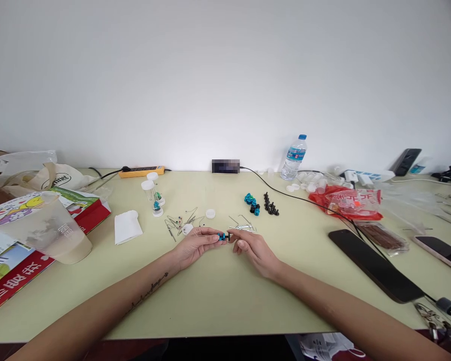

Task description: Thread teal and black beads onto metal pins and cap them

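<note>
Between table front and back edges: blue fitting, black screw.
Left hand: pinching fitting.
Right hand: at screw, grip unclear.
Filled tubes: apparently done.
Loose fittings, screws: apparently remaining.

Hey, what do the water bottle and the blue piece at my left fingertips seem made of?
Water bottle: likely plastic, clear and glossy; its contents show through. Blue piece: perhaps coated metal, given its slight shine, but plastic is possible; too small to tell.
</note>
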